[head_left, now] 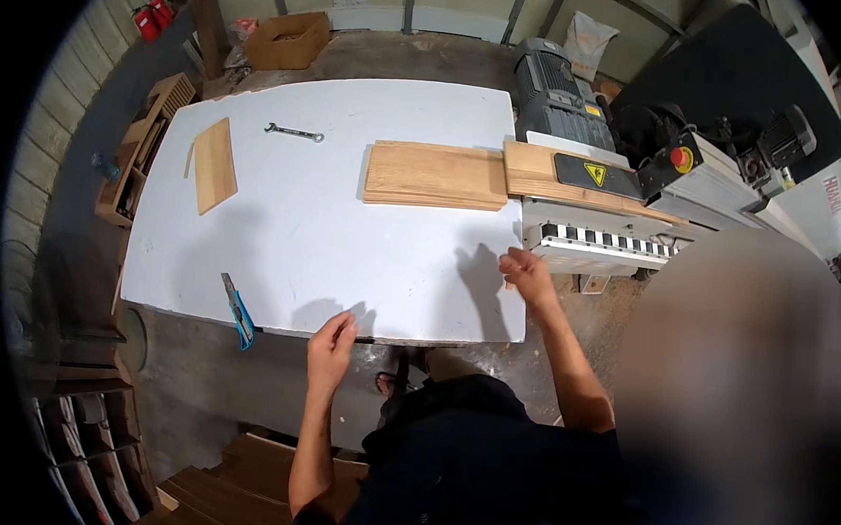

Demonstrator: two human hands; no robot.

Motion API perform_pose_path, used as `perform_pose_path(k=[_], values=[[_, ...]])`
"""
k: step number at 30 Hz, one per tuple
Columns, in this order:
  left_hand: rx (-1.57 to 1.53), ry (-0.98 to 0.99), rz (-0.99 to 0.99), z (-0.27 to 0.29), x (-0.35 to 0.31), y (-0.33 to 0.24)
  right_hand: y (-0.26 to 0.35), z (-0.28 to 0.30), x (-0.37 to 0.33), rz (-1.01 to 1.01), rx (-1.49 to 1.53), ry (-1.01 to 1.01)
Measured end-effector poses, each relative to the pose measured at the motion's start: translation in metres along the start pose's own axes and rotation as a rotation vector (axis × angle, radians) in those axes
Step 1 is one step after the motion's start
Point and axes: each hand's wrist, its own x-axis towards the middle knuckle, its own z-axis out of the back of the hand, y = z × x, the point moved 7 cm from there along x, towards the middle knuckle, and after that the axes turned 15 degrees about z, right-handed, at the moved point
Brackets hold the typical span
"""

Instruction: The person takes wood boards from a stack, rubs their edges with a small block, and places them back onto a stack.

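Can see a stack of wooden boards (435, 176) lying flat on the white counter (298, 242), toward its right side and well back from the near edge. Find it ahead and to the left of the right hand (526, 273), with a bare gap between. Held up near the counter's right edge, that one, fingers bent and drawn in close; cannot tell whether pinched on anything. From the left hand (331, 345), look farther ahead and to the right for the same stack, well apart. Raised at the near edge, this one, fingers curled together; cannot tell about anything inside.

At the stack's right end, note a plank (530, 173) running on to the machine (705, 178); cannot tell whether touching or slightly overlapping. Along the right edge, not much sideways room by the machine. In front of the stack, see wide bare surface to the near edge, and more of it leftward.

Toward the left, see a single board (216, 168) with a thin strip (189, 159) beside it, then a wrench (294, 132) farther back. Near the front edge, spot a blue utility knife (240, 320), handle jutting past the edge.
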Motion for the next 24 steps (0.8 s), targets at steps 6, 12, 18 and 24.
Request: perform_pose_path(k=[6, 12, 18, 24], values=[[-0.023, 0.149, -0.017, -0.077, 0.05, -0.054, 0.004, -0.021, 0.072, -0.326, 0.869, -0.295], [0.179, 0.136, 0.026, -0.099, 0.1, -0.084, -0.033, -0.037, 0.124, -0.378, 0.959, -0.383], [0.22, -0.048, -0.028, -0.082, 0.152, -0.085, -0.007, -0.07, 0.122, -0.347, 0.766, -0.387], [0.386, -0.158, -0.189, -0.077, 0.227, -0.092, 0.013, -0.145, 0.108, -0.325, 0.895, -0.251]])
